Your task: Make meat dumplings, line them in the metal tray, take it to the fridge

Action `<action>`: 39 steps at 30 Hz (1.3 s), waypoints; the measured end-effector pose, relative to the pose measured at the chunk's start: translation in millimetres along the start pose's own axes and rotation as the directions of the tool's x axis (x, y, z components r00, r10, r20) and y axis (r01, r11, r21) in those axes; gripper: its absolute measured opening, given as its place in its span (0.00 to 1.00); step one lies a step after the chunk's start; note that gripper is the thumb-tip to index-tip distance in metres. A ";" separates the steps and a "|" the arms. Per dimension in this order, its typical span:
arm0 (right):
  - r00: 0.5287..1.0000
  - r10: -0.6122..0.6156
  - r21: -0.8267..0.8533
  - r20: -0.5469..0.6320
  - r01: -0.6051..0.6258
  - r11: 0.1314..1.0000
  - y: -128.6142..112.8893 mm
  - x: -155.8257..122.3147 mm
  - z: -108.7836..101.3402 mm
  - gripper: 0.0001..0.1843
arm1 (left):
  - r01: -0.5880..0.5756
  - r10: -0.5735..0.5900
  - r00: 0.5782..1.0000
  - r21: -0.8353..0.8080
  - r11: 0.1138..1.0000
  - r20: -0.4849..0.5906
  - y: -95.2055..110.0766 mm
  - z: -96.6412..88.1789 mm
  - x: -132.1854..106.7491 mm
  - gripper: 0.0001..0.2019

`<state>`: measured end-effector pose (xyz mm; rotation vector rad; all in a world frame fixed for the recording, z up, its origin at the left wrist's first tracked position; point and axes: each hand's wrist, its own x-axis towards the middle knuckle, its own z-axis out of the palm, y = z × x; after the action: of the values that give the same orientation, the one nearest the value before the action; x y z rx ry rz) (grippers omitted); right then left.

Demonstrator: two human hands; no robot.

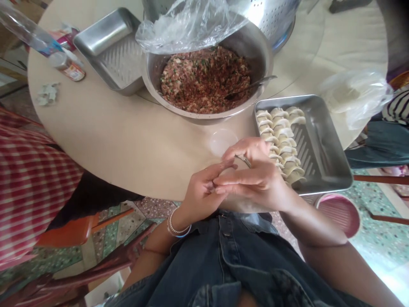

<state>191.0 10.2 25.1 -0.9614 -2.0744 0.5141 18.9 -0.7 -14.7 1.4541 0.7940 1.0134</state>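
Note:
My left hand (201, 192) and my right hand (260, 175) meet over the near edge of the table. Their fingers are closed around a pale dumpling wrapper (228, 172), mostly hidden by the fingers. A thin metallic thing (244, 160) shows by my right hand; I cannot tell what it is. Just beyond the fingers lies a small round translucent dish (223, 140). To the right, a metal tray (332, 162) holds rows of folded dumplings (283, 136). Ahead stands a large metal bowl (204, 114) of minced meat filling (204, 79), with a spoon (252, 86) resting in it.
Crumpled clear plastic (188, 27) drapes over the bowl's far rim. Another metal tray (111, 64), a jar (68, 66) and a plastic bottle (25, 27) are at the left. A plastic bag (354, 96) lies right. A person in a checked garment (32, 187) is on the left.

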 end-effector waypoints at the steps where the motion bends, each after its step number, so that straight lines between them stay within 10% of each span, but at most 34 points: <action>1: 1.000 -0.001 -0.015 -0.002 0.001 1.000 -1.7 1.4 0.4 0.05 | -0.020 0.020 1.000 0.027 0.999 0.000 -0.5 1.0 0.4 0.20; 5: 0.999 -0.014 -0.042 -0.030 0.013 0.999 -6.8 -0.9 3.5 0.04 | -0.094 0.100 0.994 0.116 0.989 -0.052 0.0 5.7 1.6 0.16; 11: 0.949 0.278 0.243 -0.150 -0.237 0.941 -12.7 -27.6 25.6 0.49 | -0.123 0.062 0.971 -0.264 0.957 -0.231 6.5 9.9 0.9 0.08; 17: 0.955 0.270 0.443 0.126 -0.298 0.846 -21.9 -41.1 46.0 0.51 | -0.177 0.089 0.942 -0.255 0.950 -0.324 8.3 14.2 2.4 0.07; 28: 0.973 0.218 0.306 0.070 -0.229 0.924 -24.3 -32.7 38.3 0.51 | -0.229 0.259 0.881 0.122 0.966 -0.396 5.8 9.8 3.1 0.02; 39: 0.983 0.180 0.223 0.037 -0.184 0.957 -22.9 -30.3 31.1 0.44 | -0.079 -0.006 0.955 -0.274 0.959 -0.296 5.9 14.9 3.2 0.14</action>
<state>168.5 -28.9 5.6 -1.0193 -1.9017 0.8376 33.3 -4.7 -8.2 1.0891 0.7966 1.3357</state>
